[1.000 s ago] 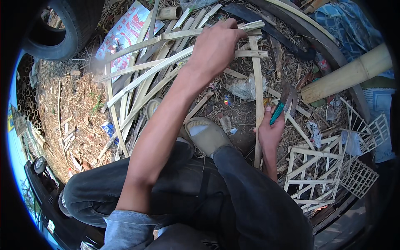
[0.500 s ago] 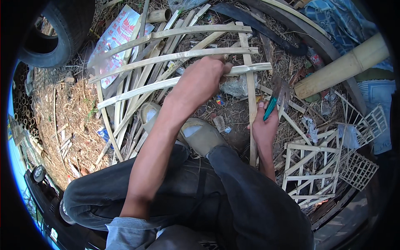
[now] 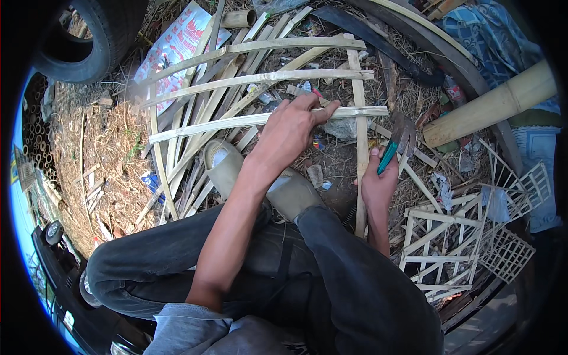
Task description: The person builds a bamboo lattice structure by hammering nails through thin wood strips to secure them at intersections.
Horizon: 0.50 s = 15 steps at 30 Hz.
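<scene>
Pale split bamboo strips [image 3: 266, 118] are looking dry, matt and fibrous. The knife [image 3: 397, 139] is showing a dull, worn metal blade and a glossy teal plastic handle. A thick bamboo pole [image 3: 491, 106] is looking smooth and tan. The tyre [image 3: 100, 35] is matt black rubber. Trousers [image 3: 331, 266] are dark, coarse cloth.

A flat printed sack [image 3: 177, 44], white with red and blue print, lies on the ground at about eleven o'clock, partly under the bamboo slats [image 3: 254, 77]. Small crumpled wrappers [image 3: 152, 182] lie in the litter near nine o'clock; too small to tell more.
</scene>
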Tool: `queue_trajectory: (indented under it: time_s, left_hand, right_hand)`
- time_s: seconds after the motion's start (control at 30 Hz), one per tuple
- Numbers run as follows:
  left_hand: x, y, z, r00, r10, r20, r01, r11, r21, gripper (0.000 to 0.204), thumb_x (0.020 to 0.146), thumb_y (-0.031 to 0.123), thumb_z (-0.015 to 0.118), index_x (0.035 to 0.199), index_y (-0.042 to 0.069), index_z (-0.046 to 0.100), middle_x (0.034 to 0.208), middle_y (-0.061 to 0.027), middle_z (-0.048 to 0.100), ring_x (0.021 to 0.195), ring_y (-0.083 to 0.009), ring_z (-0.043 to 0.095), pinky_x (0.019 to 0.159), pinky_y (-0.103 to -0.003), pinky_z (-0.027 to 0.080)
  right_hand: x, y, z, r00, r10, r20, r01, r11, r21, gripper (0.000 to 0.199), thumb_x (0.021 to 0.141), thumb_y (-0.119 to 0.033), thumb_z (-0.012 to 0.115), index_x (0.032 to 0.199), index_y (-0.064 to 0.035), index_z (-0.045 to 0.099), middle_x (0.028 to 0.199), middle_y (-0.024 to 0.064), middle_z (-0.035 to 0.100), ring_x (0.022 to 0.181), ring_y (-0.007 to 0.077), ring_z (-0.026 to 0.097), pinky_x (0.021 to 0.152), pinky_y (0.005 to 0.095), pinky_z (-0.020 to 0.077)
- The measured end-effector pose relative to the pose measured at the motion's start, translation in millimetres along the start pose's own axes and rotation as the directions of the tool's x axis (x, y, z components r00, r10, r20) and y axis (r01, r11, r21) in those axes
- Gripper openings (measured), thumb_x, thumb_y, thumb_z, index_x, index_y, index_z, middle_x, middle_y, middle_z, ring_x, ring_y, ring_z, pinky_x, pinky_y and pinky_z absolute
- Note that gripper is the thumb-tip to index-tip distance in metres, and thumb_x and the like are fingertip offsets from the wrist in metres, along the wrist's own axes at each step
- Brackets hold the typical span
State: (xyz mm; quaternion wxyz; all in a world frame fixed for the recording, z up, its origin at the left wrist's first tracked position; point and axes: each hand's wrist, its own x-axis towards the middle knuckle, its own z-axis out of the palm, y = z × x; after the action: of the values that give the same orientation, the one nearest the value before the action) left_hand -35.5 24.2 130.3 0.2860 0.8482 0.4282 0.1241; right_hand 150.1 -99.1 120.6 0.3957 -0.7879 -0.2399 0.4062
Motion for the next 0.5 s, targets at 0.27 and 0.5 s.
queue_trajectory:
  time_s: [0.27,0.5]
  left_hand:
    - [-7.5,1.1,9.1,0.998,-0.029,-0.058,0.027,0.999,-0.037,0.035,0.096,0.028,0.067,0.131,0.022,0.071,0.093,-0.0056,0.062,0.087,-0.0257,0.062,0.075,-0.04,0.046]
    - [-6.9,0.6,10.2,0.995,-0.03,-0.09,0.029,1.0,-0.008,0.038,0.091,0.022,0.07,0.128,0.024,0.072,0.094,-0.0036,0.063,0.091,-0.023,0.062,0.077,-0.039,0.046]
  right_hand:
    - [-1.0,3.7,1.9,0.999,0.004,-0.033,-0.004,1.0,0.016,0.015,0.106,-0.019,0.056,0.1,-0.0068,0.05,0.081,0.0009,0.053,0.053,0.0084,0.055,0.039,0.0275,0.0531]
    - [-1.0,4.5,0.5,0.999,0.022,-0.025,-0.022,1.0,0.009,0.015,0.106,-0.017,0.055,0.104,-0.0037,0.049,0.08,0.0035,0.053,0.052,0.0106,0.057,0.041,0.0294,0.0546]
